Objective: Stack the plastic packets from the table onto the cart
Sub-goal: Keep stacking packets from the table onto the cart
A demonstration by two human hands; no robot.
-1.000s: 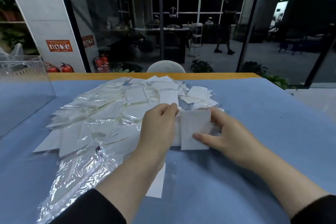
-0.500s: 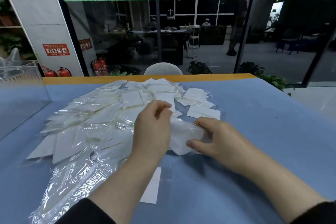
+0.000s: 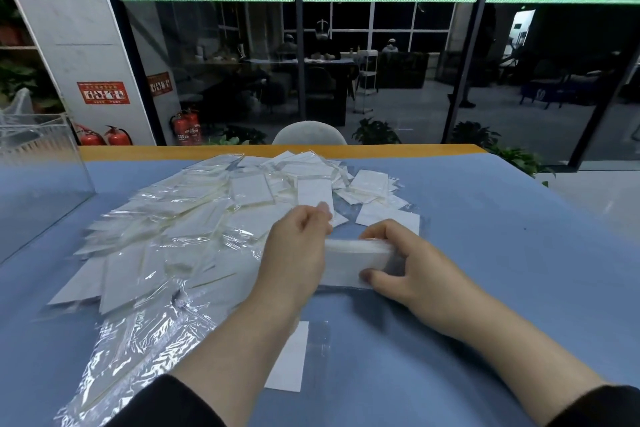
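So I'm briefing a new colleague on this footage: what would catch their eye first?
The big heap of plastic packets sprawled over the blue table, left of centre. In front of it, the left hand and right hand grip a small bundle of packets between them. A clear box stands at the table's far left.

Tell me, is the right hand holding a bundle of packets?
Yes, the right hand grips a small bundle of packets between thumb and fingers, just above the blue table.
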